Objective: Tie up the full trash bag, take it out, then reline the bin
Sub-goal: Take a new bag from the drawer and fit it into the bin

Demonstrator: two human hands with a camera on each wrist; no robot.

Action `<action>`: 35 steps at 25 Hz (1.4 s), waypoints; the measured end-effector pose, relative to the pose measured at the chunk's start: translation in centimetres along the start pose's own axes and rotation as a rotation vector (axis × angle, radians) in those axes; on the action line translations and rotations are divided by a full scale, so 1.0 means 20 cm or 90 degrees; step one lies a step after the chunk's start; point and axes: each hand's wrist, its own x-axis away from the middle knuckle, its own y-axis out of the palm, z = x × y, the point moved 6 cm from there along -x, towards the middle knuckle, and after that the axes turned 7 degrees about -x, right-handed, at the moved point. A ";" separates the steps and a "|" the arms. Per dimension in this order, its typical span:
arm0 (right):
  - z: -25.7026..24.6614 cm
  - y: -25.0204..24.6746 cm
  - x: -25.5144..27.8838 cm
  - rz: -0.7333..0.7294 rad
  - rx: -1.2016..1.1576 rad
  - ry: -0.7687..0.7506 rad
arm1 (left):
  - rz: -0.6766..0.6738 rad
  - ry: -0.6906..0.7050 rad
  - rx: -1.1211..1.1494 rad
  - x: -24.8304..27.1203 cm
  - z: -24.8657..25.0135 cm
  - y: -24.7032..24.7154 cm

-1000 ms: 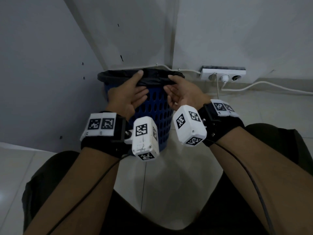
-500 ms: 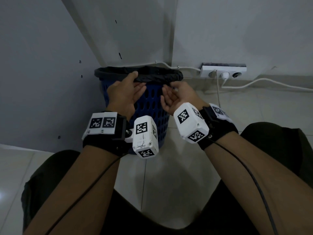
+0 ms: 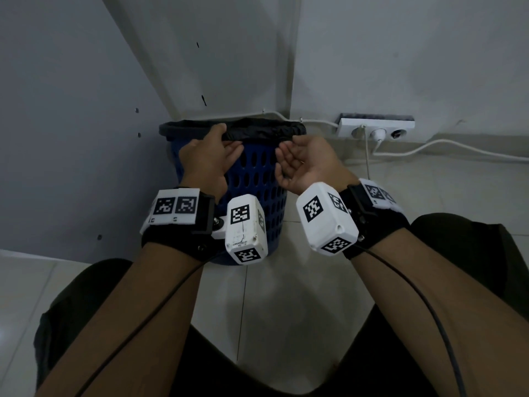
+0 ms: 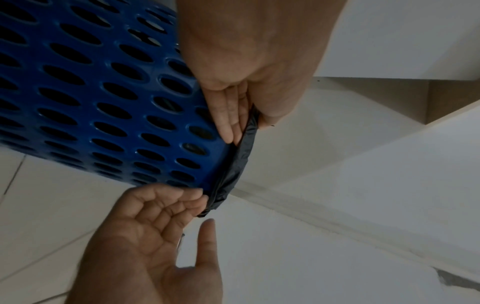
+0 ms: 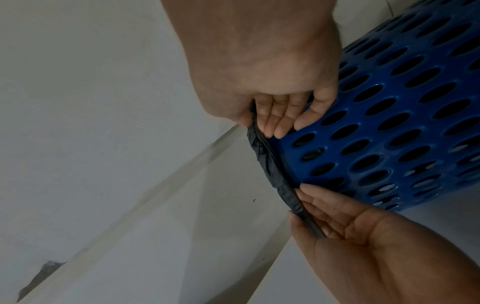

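Bin (image 3: pixel 252 181) stands on the floor in a wall corner, lined by trash bag (image 3: pixel 266 130); power strip (image 3: pixel 376 128) to its right.

White power strip (image 3: pixel 376 128) against the base of the right wall, one white plug (image 3: pixel 377 135) seated in its middle socket. White cable (image 3: pixel 446 146) trailing right along the skirting over pale floor tiles (image 3: pixel 286 296). Grey wall panel (image 3: pixel 71 124) on the left, dotted with small dark holes.

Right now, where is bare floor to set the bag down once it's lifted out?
Bare tiled floor lies between the person's knees, before the blue bin. Right of the bin it is crowded: power strip and white cable along the wall.
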 end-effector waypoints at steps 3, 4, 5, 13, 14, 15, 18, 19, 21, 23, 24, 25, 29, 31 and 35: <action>0.00 0.01 0.01 0.020 0.025 0.010 | -0.003 -0.001 -0.015 -0.02 0.02 -0.01; 0.00 0.00 0.01 0.023 0.028 0.013 | -0.006 -0.002 -0.017 -0.02 0.01 -0.01; 0.00 -0.01 0.00 0.022 0.022 0.016 | -0.008 -0.001 -0.019 -0.02 0.01 -0.01; 0.01 -0.02 0.00 0.014 0.037 -0.005 | -0.012 -0.001 -0.088 -0.04 0.04 -0.03; 0.01 -0.01 0.00 0.015 0.064 -0.019 | -0.012 -0.005 -0.094 -0.03 0.04 -0.03; 0.00 0.00 0.01 0.013 0.083 -0.036 | -0.013 -0.010 -0.095 -0.02 0.04 -0.03; 0.01 0.02 0.02 0.006 0.105 -0.070 | -0.011 -0.023 -0.089 -0.01 0.02 -0.05; 0.02 0.01 0.03 -0.001 0.120 -0.073 | -0.012 -0.027 -0.074 -0.01 0.02 -0.06; 0.04 -0.03 0.06 -0.013 0.149 -0.077 | -0.003 -0.035 -0.033 -0.01 0.01 -0.08; 0.04 -0.10 0.05 0.034 0.133 -0.086 | 0.012 -0.024 -0.015 -0.01 0.00 -0.11; 0.04 -0.14 0.02 0.066 0.098 -0.096 | 0.011 -0.014 -0.012 -0.01 -0.01 -0.12; 0.02 -0.18 0.00 0.097 0.058 -0.108 | 0.003 -0.010 -0.009 -0.01 -0.02 -0.13; -0.04 -0.21 -0.07 0.179 0.025 -0.176 | -0.001 -0.013 -0.023 -0.03 -0.11 -0.21; -0.08 -0.20 -0.04 0.212 0.047 -0.218 | 0.019 -0.030 -0.042 -0.03 -0.19 -0.26; -0.11 -0.22 -0.07 0.226 0.052 -0.254 | 0.023 -0.063 -0.109 -0.04 -0.36 -0.31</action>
